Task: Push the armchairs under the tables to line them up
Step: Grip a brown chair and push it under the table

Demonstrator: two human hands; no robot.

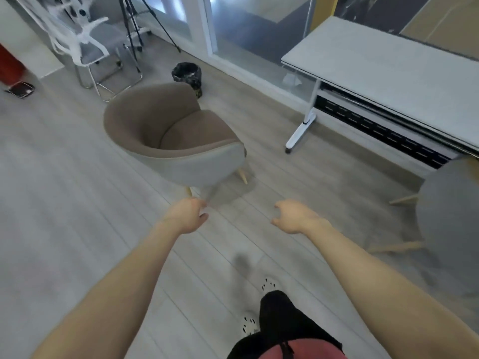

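Observation:
A round tub armchair [166, 133] with a brown seat, grey outer shell and pale wooden legs stands on the floor, left of a white table [375, 71] by the glass wall. Its seat faces right, toward the table, and it stands clear of the table. My left hand [188, 215] hovers just below the chair's grey back, fingers loosely curled, holding nothing. My right hand [293, 216] is stretched out beside it with fingers apart, empty. A second grey armchair [451, 218] shows partly at the right edge, close to the table's near end.
A black waste bin [188, 76] stands behind the brown chair. White office chairs [88, 40] and a tripod [134, 27] crowd the back left. A glass wall runs behind the table. My legs and shoes [269, 314] are at the bottom on the grey plank floor.

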